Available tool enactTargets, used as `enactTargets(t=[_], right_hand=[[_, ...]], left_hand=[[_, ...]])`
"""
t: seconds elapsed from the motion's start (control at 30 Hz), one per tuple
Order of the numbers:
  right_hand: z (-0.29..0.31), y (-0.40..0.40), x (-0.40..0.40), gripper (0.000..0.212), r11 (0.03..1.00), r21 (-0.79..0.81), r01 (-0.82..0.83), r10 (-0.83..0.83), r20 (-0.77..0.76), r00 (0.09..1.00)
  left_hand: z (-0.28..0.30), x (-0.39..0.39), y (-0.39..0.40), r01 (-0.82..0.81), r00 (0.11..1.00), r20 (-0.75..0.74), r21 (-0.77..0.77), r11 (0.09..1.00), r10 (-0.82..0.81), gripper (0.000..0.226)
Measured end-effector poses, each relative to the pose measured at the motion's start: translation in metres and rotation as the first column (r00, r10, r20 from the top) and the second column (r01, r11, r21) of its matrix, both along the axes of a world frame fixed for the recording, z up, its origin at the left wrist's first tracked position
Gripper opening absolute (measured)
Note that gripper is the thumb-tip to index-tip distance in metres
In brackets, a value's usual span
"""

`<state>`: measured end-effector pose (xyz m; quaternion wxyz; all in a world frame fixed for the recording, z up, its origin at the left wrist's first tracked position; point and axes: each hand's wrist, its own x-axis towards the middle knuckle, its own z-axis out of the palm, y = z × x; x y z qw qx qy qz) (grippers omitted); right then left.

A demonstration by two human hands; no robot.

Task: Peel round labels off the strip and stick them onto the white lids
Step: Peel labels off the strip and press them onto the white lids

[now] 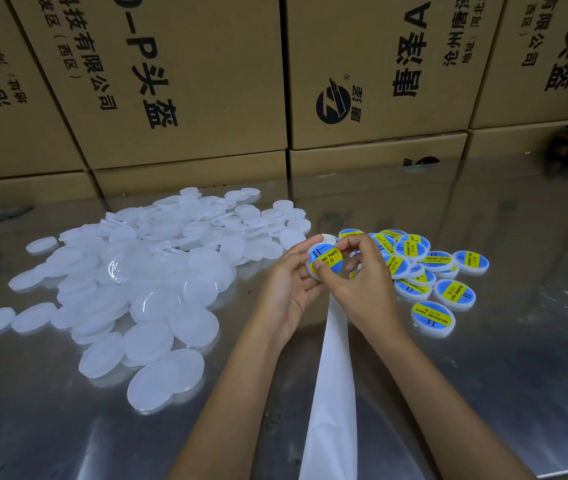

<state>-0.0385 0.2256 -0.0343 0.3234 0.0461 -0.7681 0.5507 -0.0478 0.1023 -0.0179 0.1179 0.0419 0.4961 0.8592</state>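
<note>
Mid-tabletop, held up between both hands: a white lid (324,262) with its round blue-and-yellow label (325,260). Left hand (289,289) in a curled grip round the lid's left rim; right hand (362,275) pinching it, thumb pressed on the label. White backing strip (332,393) trailing toward the near edge. Bare lids (144,271) heaped left, labelled lids (424,271) right. Cardboard boxes (185,81) along the far edge.
</note>
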Motion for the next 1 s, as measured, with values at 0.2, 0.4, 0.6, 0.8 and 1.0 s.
enactTargets(t=[0.2, 0.4, 0.6, 0.8, 1.0], right_hand=[[-0.003, 0.002, -0.001, 0.053, 1.0, -0.002, 0.019, -0.019, 0.018, 1.0], [-0.003, 0.0, 0.001, 0.046, 1.0, -0.011, 0.011, -0.011, 0.03, 0.999], [0.0, 0.005, 0.003, 0.025, 0.999, -0.043, 0.023, -0.025, -0.038, 0.999], [0.0, 0.008, 0.002, 0.015, 0.998, -0.05, 0.045, -0.048, -0.061, 0.997], [-0.003, 0.011, -0.001, 0.016, 0.995, -0.084, 0.055, -0.06, -0.048, 0.997]], left_hand=[[0.003, 0.004, -0.002, 0.016, 0.999, 0.043, 0.17, 0.985, -0.024, 0.037], [0.006, 0.008, 0.001, 0.026, 0.997, 0.065, 0.262, 0.965, -0.045, 0.036], [0.007, 0.011, 0.005, 0.045, 0.996, 0.061, 0.23, 0.972, -0.06, 0.032], [0.006, 0.01, 0.007, 0.053, 0.999, 0.005, 0.136, 0.989, -0.054, 0.033], [0.0, 0.01, 0.002, -0.024, 0.995, -0.101, -0.109, 0.994, 0.013, 0.032]])
